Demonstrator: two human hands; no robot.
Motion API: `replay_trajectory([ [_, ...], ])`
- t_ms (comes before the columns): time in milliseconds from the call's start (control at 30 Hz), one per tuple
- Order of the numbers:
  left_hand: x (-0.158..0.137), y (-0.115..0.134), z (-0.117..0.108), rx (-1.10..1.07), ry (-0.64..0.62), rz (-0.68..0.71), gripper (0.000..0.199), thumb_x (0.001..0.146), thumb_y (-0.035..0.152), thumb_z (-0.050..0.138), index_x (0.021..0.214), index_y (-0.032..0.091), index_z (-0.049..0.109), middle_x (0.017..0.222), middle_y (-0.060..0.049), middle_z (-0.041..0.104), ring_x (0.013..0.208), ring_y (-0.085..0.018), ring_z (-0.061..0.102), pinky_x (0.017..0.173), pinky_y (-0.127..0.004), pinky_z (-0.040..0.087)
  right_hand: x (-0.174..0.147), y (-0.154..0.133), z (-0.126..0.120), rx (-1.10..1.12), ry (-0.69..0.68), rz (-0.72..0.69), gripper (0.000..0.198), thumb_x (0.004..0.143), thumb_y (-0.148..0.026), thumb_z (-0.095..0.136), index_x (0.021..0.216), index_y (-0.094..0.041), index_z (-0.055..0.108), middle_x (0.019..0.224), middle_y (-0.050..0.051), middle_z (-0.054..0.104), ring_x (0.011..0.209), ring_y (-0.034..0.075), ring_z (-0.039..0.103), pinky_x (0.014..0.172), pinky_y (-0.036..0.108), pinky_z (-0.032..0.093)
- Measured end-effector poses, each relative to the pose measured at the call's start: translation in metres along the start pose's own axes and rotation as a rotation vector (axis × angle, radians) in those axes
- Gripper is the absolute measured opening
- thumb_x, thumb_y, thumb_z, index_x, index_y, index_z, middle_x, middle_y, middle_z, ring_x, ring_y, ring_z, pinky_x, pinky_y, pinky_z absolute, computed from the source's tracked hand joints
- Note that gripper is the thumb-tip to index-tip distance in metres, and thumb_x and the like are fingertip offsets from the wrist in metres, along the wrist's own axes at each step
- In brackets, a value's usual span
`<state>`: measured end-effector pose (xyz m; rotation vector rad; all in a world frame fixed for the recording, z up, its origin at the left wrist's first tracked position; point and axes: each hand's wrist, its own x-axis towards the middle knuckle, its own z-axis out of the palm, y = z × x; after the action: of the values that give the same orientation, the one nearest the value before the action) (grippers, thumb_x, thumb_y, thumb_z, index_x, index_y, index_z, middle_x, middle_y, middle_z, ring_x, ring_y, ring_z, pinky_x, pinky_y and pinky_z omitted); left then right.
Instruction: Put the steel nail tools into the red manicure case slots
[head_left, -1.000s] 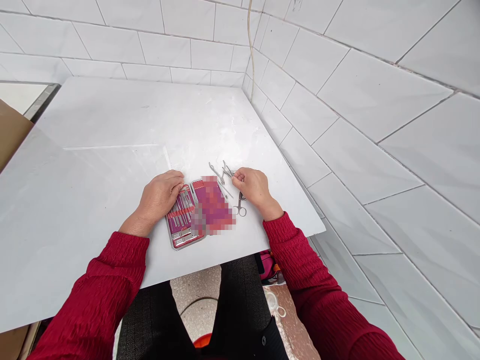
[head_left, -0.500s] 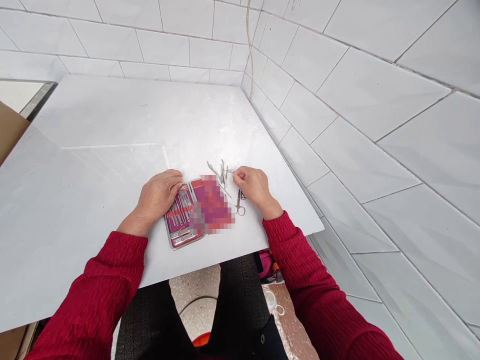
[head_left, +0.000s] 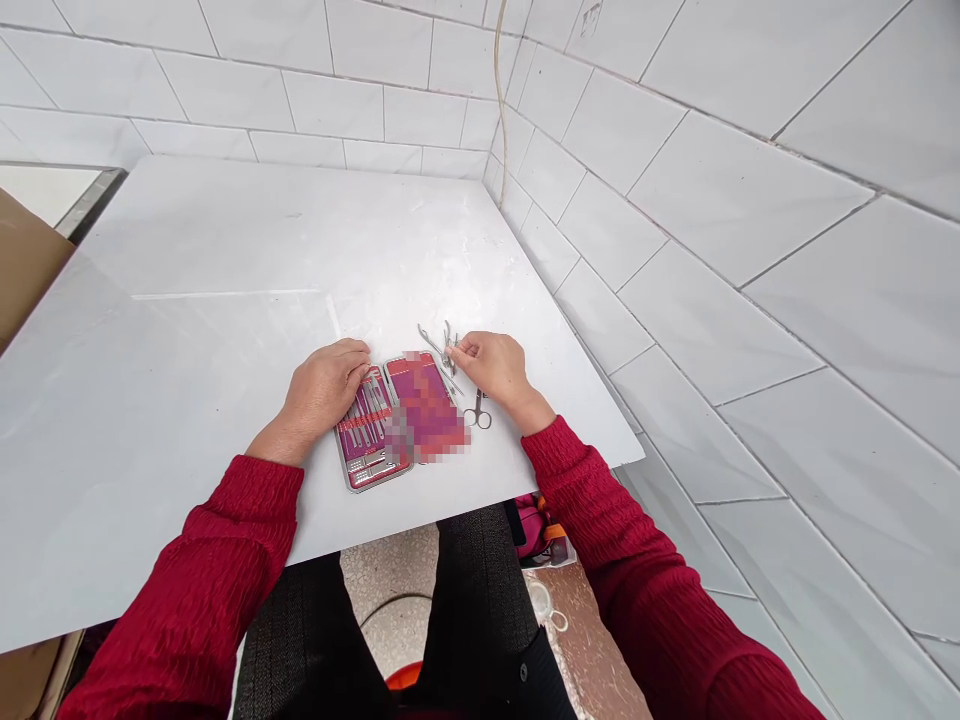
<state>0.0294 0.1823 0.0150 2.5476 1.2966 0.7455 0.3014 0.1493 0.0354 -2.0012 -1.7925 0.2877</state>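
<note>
A manicure case (head_left: 346, 476) lies open on the table, its left half strapped with several slim metal tools (head_left: 363, 425) and nail clippers (head_left: 367, 468). My left hand (head_left: 322, 388) is closed at that half's upper left edge, thumb and fingers on the rim. The purple lid half (head_left: 409, 385) is partly blurred out. To its right, my right hand (head_left: 495, 366) pinches at a cluster of loose metal tools; which piece is between the fingertips cannot be made out. Nippers (head_left: 430, 338) spread their handles there, and small scissors (head_left: 478, 412) lie just below the hand.
The white table (head_left: 225, 230) reaches back to a tiled wall (head_left: 337, 110), with another tiled wall (head_left: 750, 330) close on the right. A pale cable (head_left: 503, 120) hangs in the corner. Brown cardboard (head_left: 30, 250) stands at far left. My legs are below the front edge.
My right hand has moved slightly left, from the right side of the loose tools to over them. My left hand stays on the case. The view has shifted a little.
</note>
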Motion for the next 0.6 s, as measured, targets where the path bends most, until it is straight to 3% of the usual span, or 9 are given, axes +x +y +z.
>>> replay_trajectory([
  [133,-0.001,0.003,-0.002,-0.002,-0.012,-0.021,0.034,0.097,0.027,0.041,0.094,0.022,0.075,0.123,-0.007,0.073,0.111,-0.027,0.069,0.085,-0.040,0.057,0.001,-0.009,-0.003,-0.108,-0.087,0.042,0.027,0.090,-0.037,0.068,0.068,-0.021,0.065,0.073,0.002,0.071,0.066,0.016,0.057,0.059,0.029,0.031],
  [267,-0.001,0.004,-0.003,0.000,-0.015,-0.025,0.036,0.098,0.027,0.040,0.093,0.022,0.075,0.123,-0.007,0.073,0.110,-0.028,0.069,0.081,-0.039,0.056,0.003,-0.010,-0.005,-0.037,-0.131,0.087,0.028,0.089,-0.033,0.068,0.063,-0.021,0.064,0.072,0.003,0.071,0.064,0.015,0.057,0.057,0.028,0.032],
  [467,-0.001,0.003,-0.002,0.003,-0.016,-0.026,0.036,0.098,0.027,0.040,0.092,0.022,0.075,0.122,-0.008,0.073,0.110,-0.028,0.069,0.080,-0.039,0.055,0.003,0.004,-0.007,0.244,-0.113,0.137,0.021,0.083,-0.023,0.067,0.062,-0.019,0.063,0.067,0.000,0.069,0.063,0.013,0.056,0.059,0.026,0.036],
  [600,-0.001,0.005,-0.002,0.003,-0.022,-0.033,0.036,0.098,0.027,0.039,0.092,0.021,0.074,0.123,-0.008,0.073,0.110,-0.028,0.069,0.079,-0.039,0.056,-0.001,0.011,-0.004,0.596,-0.072,0.150,0.016,0.076,-0.027,0.071,0.066,-0.019,0.063,0.062,-0.002,0.063,0.055,0.010,0.050,0.054,0.024,0.036],
])
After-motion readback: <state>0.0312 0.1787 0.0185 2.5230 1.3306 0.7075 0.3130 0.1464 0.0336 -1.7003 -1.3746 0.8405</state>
